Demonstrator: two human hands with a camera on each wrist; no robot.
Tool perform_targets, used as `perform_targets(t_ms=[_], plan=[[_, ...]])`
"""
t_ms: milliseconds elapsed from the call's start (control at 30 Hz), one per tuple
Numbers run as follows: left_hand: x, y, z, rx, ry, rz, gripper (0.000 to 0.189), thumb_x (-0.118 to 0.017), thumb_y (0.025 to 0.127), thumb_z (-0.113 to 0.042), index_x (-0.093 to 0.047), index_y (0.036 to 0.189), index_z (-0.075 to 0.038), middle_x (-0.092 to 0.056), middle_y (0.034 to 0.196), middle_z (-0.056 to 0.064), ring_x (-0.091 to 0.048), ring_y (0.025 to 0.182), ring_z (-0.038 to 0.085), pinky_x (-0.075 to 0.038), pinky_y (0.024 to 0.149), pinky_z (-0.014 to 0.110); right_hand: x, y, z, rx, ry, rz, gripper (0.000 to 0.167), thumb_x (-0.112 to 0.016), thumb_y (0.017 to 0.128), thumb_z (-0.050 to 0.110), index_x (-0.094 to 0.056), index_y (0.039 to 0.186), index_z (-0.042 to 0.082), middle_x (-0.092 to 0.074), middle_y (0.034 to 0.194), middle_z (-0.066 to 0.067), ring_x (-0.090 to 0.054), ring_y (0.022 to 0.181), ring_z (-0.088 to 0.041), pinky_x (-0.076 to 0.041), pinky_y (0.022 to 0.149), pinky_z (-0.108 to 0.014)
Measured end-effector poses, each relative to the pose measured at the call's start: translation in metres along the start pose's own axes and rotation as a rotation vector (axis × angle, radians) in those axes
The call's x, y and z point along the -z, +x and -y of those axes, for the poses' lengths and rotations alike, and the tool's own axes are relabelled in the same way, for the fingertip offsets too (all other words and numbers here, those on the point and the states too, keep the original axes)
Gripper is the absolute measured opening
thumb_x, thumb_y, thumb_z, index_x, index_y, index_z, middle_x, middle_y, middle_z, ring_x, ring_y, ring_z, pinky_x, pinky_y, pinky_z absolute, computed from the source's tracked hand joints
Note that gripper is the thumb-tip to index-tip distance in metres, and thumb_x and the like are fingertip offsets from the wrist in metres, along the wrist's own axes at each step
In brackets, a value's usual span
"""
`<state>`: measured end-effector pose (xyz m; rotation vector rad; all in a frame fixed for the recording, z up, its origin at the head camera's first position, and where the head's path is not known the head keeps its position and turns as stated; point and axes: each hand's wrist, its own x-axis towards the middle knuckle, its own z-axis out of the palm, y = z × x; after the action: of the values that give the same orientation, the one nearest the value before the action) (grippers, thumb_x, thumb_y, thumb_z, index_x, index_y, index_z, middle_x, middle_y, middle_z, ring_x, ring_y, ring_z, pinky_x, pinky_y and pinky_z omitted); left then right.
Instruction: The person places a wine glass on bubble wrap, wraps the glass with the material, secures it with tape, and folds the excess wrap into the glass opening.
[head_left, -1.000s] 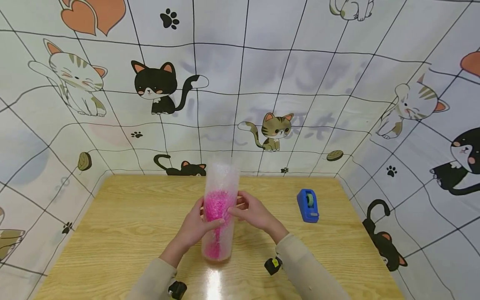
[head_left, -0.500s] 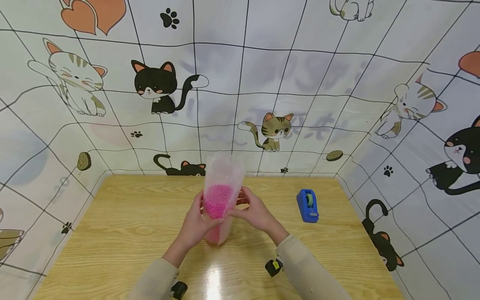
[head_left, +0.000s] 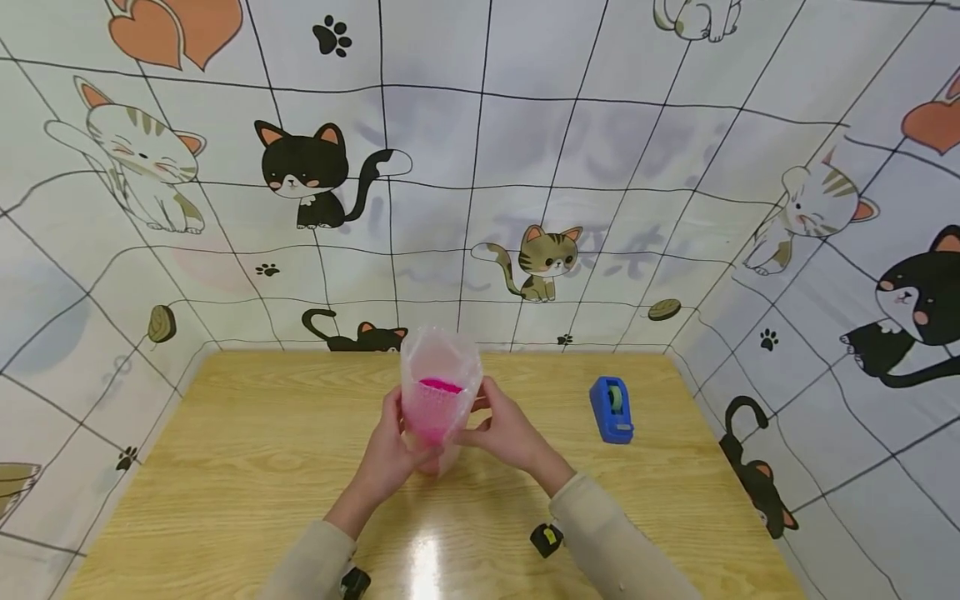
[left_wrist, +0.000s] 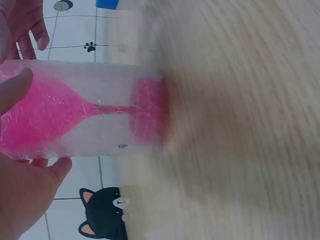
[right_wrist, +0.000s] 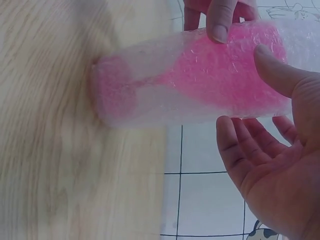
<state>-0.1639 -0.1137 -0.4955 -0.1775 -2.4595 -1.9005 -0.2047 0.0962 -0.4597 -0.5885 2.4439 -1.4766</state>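
Note:
A pink wine glass point(left_wrist: 45, 115) stands inside a tube of clear bubble wrap point(head_left: 441, 354). The wrap rises past the rim and is open at the top; bowl, stem and round foot show through it in both wrist views. My left hand point(head_left: 390, 454) grips the wrapped glass on its left side, thumb across the front. From the right, my right hand point(head_left: 513, 433) holds it too, its thumb point(right_wrist: 280, 72) on the wrap over the bowl. In the head view the top tilts toward me. Whether the foot touches the table cannot be told.
A blue tape dispenser point(head_left: 612, 410) with a roll of tape stands at the right of the wooden table point(head_left: 285, 433). Cloth walls printed with cats point(head_left: 551, 262) close off the back and both sides.
The wrapped wine glass has tilted, its top coming toward me and its lower end moving away, so the open top now shows the rim. Both hands keep their hold.

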Motion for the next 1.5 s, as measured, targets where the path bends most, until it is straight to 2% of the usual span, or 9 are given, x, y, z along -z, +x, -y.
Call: perform_targets(t_ms=[167, 433, 633, 767, 867, 1000, 1100, 1300, 1500], plan=[[0.002, -0.003, 0.007, 0.000, -0.023, 0.020, 0.102, -0.085, 0.074, -0.011, -0.018, 0.149, -0.024, -0.041, 0.147, 0.004, -0.042, 0.136, 0.029, -0.040, 0.109, 0.055, -0.004, 0.000, -0.001, -0.010, 0.007, 0.031, 0.079, -0.083, 0.078, 0.026, -0.037, 0.142, 0.031, -0.054, 0.127, 0.004, -0.053, 0.115, -0.018, -0.055, 0.080, -0.032], [0.003, -0.002, 0.011, -0.026, 0.033, 0.042, 0.103, -0.086, 0.073, -0.015, -0.019, 0.149, -0.028, -0.042, 0.146, -0.002, -0.045, 0.133, 0.025, -0.041, 0.109, 0.054, -0.001, -0.003, -0.002, -0.010, -0.021, 0.064, 0.075, -0.081, 0.080, 0.027, -0.036, 0.141, 0.029, -0.052, 0.126, 0.004, -0.054, 0.114, -0.017, -0.055, 0.080, -0.030], [0.003, -0.002, 0.010, -0.039, 0.032, 0.042, 0.100, -0.086, 0.073, -0.013, -0.021, 0.148, -0.030, -0.044, 0.145, -0.002, -0.046, 0.133, 0.026, -0.039, 0.110, 0.056, 0.009, -0.005, 0.001, 0.035, -0.067, 0.116, 0.059, -0.065, 0.091, 0.011, -0.037, 0.142, 0.021, -0.054, 0.131, -0.005, -0.056, 0.120, -0.023, -0.054, 0.089, -0.036], [0.004, -0.002, 0.009, -0.038, 0.028, 0.041, 0.100, -0.086, 0.073, -0.013, -0.022, 0.148, -0.030, -0.044, 0.145, -0.002, -0.046, 0.133, 0.027, -0.039, 0.110, 0.056, 0.013, -0.002, 0.004, 0.017, -0.071, 0.105, 0.042, -0.053, 0.100, 0.018, -0.043, 0.141, 0.018, -0.057, 0.132, -0.008, -0.056, 0.122, -0.026, -0.054, 0.093, -0.040], [0.004, -0.003, 0.008, -0.036, 0.031, 0.044, 0.101, -0.086, 0.073, -0.013, -0.022, 0.149, -0.030, -0.044, 0.146, -0.002, -0.045, 0.134, 0.026, -0.037, 0.111, 0.056, 0.017, 0.002, 0.011, -0.021, -0.013, 0.094, 0.038, -0.045, 0.104, 0.028, -0.046, 0.140, 0.017, -0.057, 0.135, -0.009, -0.057, 0.122, -0.027, -0.056, 0.089, -0.039], [0.004, -0.003, 0.008, -0.047, 0.037, 0.050, 0.102, -0.086, 0.073, -0.013, -0.021, 0.150, -0.031, -0.044, 0.146, -0.003, -0.044, 0.135, 0.025, -0.036, 0.112, 0.057, 0.022, 0.008, 0.021, -0.098, 0.100, 0.102, 0.043, -0.041, 0.105, 0.039, -0.049, 0.140, 0.015, -0.055, 0.139, -0.009, -0.056, 0.124, -0.028, -0.057, 0.087, -0.038], [0.004, -0.002, 0.009, -0.066, 0.037, 0.046, 0.102, -0.086, 0.072, -0.013, -0.022, 0.150, -0.032, -0.045, 0.146, -0.002, -0.045, 0.134, 0.026, -0.036, 0.111, 0.058, 0.025, 0.014, 0.024, -0.156, 0.196, 0.148, 0.049, -0.041, 0.103, 0.044, -0.048, 0.141, 0.013, -0.053, 0.140, -0.010, -0.052, 0.128, -0.031, -0.057, 0.089, -0.041], [0.004, -0.002, 0.010, -0.065, 0.059, 0.048, 0.102, -0.086, 0.072, -0.013, -0.023, 0.150, -0.034, -0.045, 0.146, -0.004, -0.046, 0.132, 0.025, -0.037, 0.111, 0.058, 0.029, 0.019, 0.020, -0.229, 0.331, 0.271, 0.055, -0.043, 0.100, 0.052, -0.046, 0.144, 0.019, -0.049, 0.146, -0.008, -0.044, 0.136, -0.033, -0.055, 0.092, -0.046], [0.003, -0.001, 0.010, -0.065, 0.069, 0.047, 0.104, -0.086, 0.072, -0.009, -0.022, 0.150, -0.034, -0.045, 0.146, -0.004, -0.046, 0.132, 0.024, -0.038, 0.110, 0.056, 0.025, 0.024, 0.016, -0.276, 0.431, 0.297, 0.053, -0.046, 0.099, 0.050, -0.049, 0.142, 0.017, -0.050, 0.144, -0.007, -0.047, 0.134, -0.030, -0.055, 0.091, -0.050]])
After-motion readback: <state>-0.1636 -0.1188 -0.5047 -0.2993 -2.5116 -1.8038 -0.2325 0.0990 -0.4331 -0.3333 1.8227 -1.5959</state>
